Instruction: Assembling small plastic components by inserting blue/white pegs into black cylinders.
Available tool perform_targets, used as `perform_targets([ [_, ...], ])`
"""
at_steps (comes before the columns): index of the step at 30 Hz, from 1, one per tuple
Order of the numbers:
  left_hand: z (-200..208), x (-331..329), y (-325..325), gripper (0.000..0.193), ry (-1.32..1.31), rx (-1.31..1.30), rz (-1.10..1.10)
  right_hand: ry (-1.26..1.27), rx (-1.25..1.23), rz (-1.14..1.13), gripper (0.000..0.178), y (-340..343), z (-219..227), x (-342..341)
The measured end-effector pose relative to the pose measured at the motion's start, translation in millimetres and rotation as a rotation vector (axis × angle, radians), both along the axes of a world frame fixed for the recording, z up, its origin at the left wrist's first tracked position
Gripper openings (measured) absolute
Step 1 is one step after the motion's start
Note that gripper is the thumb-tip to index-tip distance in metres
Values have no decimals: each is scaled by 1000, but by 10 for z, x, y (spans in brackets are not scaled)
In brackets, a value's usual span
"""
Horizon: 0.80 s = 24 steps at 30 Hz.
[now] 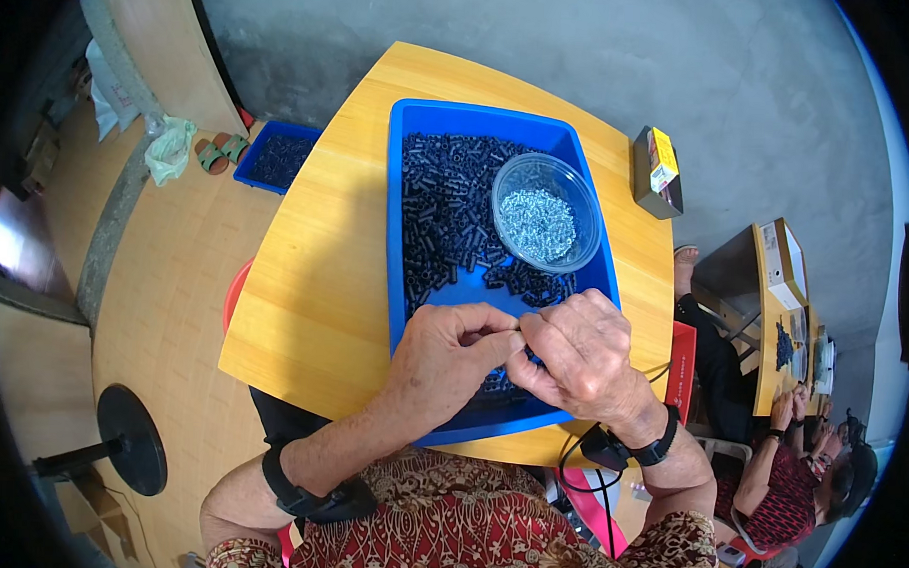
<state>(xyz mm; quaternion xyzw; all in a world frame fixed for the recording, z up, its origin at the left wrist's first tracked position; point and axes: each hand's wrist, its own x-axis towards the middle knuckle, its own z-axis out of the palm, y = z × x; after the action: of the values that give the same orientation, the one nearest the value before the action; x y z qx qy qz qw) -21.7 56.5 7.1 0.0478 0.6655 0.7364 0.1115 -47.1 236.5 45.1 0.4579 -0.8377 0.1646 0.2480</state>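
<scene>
Over the near part of a blue plastic tub (394,232), my left hand (440,356) and my right hand (584,351) meet fingertip to fingertip. Both are closed in a pinch, and whatever lies between the fingers is too small and covered to name. Many short black tubular plastic parts (448,189) fill the far and left side of the tub, with a few more under my hands. On top of them rests a clear round bowl (499,210) of small silvery metal pieces (539,225). A patch of blue tub bottom shows just beyond my fingers.
The tub stands on a yellow wooden table (314,279). A dark box with a yellow packet (663,161) sits at its far right edge. On the floor at left are another blue tray (279,156), green sandals (214,153) and a round black base (132,440). A person (782,496) works at right.
</scene>
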Motion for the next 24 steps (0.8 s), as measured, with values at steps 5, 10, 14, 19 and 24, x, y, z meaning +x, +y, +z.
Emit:
perform_targets([
  [5, 89, -30, -26, 18, -70, 67, -47, -15, 2, -36, 17, 7, 38, -20],
  [10, 129, -59, -88, 18, -178, 138, -110, -240, -202, -80, 22, 4, 47, -18],
  [14, 129, -56, -101, 18, -171, 184, -124, -231, -194, -56, 23, -4, 43, -24],
  [19, 172, 41, -178, 17, -131, 242, -76, -192, -127, -33, 34, -103, 129, 32],
  [24, 425, 141, -721, 23, 59, 124, 207, -166, -13, -78, 33, -22, 170, 32],
])
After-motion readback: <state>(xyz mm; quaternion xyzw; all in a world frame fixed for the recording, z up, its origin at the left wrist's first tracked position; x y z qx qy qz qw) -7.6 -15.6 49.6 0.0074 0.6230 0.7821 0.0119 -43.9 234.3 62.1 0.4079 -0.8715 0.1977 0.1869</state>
